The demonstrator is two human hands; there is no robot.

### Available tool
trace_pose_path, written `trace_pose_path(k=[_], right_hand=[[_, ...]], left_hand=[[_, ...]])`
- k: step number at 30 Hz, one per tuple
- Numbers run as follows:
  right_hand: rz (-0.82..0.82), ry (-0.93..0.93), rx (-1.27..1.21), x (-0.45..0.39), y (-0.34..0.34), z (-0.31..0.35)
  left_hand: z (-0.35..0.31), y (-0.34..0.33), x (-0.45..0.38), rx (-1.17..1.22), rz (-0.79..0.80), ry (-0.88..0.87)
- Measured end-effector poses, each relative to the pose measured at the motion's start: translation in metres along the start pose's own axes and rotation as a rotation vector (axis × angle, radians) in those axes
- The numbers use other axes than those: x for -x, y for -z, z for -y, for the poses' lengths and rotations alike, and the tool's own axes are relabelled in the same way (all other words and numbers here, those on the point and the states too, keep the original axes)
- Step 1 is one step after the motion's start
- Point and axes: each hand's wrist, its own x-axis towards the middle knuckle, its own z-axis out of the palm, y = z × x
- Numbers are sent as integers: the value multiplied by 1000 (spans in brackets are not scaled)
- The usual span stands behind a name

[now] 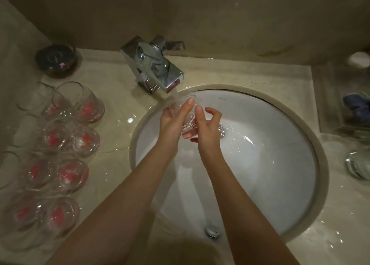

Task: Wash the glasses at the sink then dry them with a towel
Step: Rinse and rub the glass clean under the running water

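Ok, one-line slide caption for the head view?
Both hands, left hand and right hand, hold a glass under the running faucet over the sink.

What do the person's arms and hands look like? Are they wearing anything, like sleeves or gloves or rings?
Both arms are bare as far as the picture shows, with no sleeves in sight. The left hand and the right hand wear no gloves. No watch, bracelet or ring shows on them. The fingernails look short and plain, with no bright polish.
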Motion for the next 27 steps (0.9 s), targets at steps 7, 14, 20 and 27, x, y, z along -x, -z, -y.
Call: trace_pose_path(k=[7, 14, 20, 27], right_hand=[[65, -61, -43, -7, -10, -7], [81, -79, 63, -14, -18, -12], [16, -109, 92, -20, -26, -5], [77, -233, -50, -29, -21, -6]], left_hand=[[0, 2, 2, 144, 40, 75], [9, 7, 1, 72, -63, 6], [9, 7, 1, 93, -39, 63], [15, 10, -2, 176, -54, 106]])
